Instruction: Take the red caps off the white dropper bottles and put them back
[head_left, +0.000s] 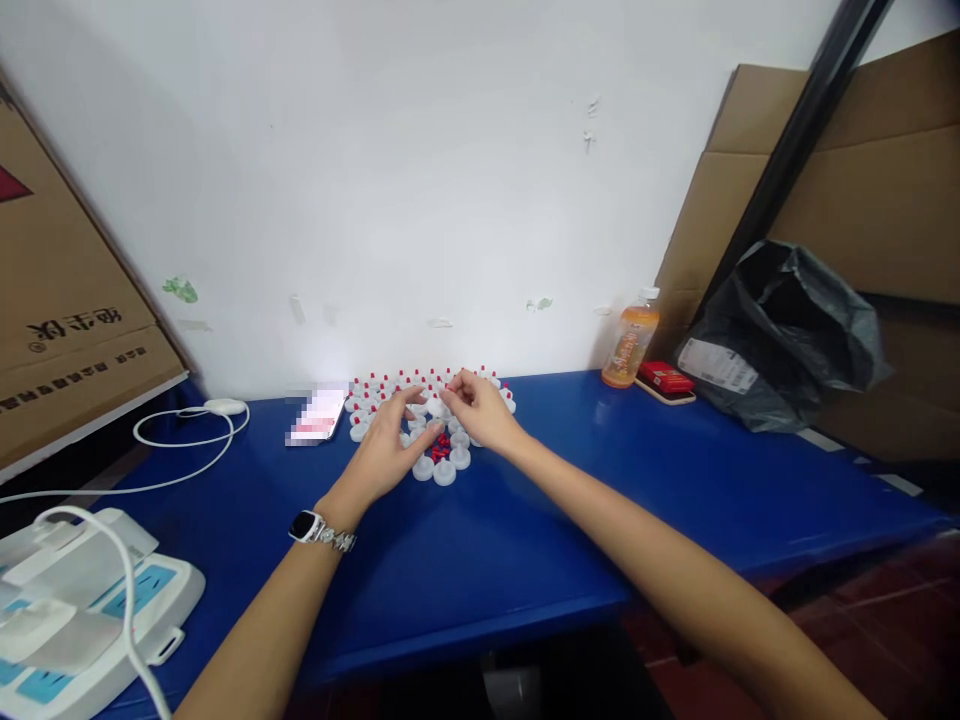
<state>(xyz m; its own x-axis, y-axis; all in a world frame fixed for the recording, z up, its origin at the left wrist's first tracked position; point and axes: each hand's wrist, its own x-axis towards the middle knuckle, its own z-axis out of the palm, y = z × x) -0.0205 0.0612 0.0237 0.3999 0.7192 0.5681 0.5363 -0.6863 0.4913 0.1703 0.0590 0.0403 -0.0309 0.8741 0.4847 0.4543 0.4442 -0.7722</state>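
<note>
My right hand [480, 408] is closed in a pinch, with a small red tip [448, 387] at its fingertips, just above a white round cap [436, 406]. My left hand [388, 440] is beside that cap on the left, its thumb and fingers apart. Whether its fingertips touch the cap is hard to see. Many white caps with red tips stand in rows behind and around both hands. In front lie loose red tips [441, 450], ringed by white caps [445, 473] without red tips. My hands hide some of the caps.
The blue table [480, 560] meets a white wall. A phone [319, 415] lies left of the caps. A power strip [142, 600] and white cable [187, 480] are at left. A drink bottle [631, 340], a red packet [666, 377] and a dark plastic bag [787, 340] are at right.
</note>
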